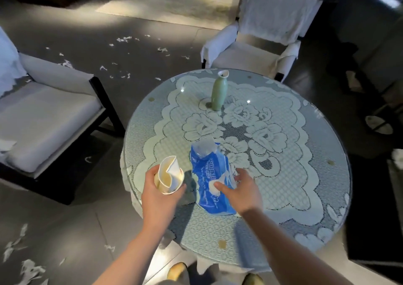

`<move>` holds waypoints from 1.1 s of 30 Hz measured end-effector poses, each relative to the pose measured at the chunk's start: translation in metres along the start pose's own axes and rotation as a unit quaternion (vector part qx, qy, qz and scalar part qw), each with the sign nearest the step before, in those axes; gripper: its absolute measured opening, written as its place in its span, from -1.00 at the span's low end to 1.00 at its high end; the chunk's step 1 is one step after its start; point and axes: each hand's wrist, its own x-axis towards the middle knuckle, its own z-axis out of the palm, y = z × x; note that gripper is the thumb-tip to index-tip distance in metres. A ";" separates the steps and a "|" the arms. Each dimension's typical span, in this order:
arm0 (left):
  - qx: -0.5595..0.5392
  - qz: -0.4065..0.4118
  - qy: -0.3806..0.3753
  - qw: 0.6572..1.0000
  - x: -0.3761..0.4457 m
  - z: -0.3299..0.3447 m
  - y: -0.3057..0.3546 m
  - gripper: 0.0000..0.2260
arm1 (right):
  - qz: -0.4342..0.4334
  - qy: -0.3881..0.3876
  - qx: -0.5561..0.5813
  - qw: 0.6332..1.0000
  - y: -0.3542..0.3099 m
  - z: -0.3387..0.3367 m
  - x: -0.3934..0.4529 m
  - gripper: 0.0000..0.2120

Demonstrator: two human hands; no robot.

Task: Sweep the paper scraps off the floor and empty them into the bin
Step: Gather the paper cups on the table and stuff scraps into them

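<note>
My left hand [159,194] grips a crumpled paper cup [169,174] over the near left edge of the round table [305,197]. My right hand [242,188] rests on a blue plastic tissue pack [209,175] lying on the table, with a white tissue wad [214,185] pinched under the thumb. White paper scraps [124,39] lie scattered over the dark floor at the upper left, and more scraps [24,260] lie at the bottom left. No broom, dustpan or bin shows.
A green ceramic vase [219,93] stands at the table's centre on a lace cloth. A white-covered armchair [257,38] stands behind the table, another chair [43,114] at the left. My shoes [176,270] show below the table edge.
</note>
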 end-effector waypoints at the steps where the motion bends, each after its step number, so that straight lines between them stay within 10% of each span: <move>1: 0.001 0.003 -0.005 1.000 0.000 -0.001 0.000 -0.41 | 0.022 -0.017 -0.012 1.000 -0.002 0.002 -0.001 -0.26; 11: -0.016 0.020 -0.071 0.997 0.004 0.010 0.006 -0.41 | 0.078 0.061 0.119 0.988 0.013 0.005 -0.006 -0.86; 24: 0.010 0.143 -0.368 0.919 -0.088 0.144 0.071 -0.41 | 0.177 0.371 0.232 0.882 0.134 -0.115 -0.109 -0.68; 33: 0.020 0.207 -0.566 0.798 -0.285 0.215 0.072 -0.43 | 0.296 0.496 0.230 0.784 0.272 -0.169 -0.293 -0.66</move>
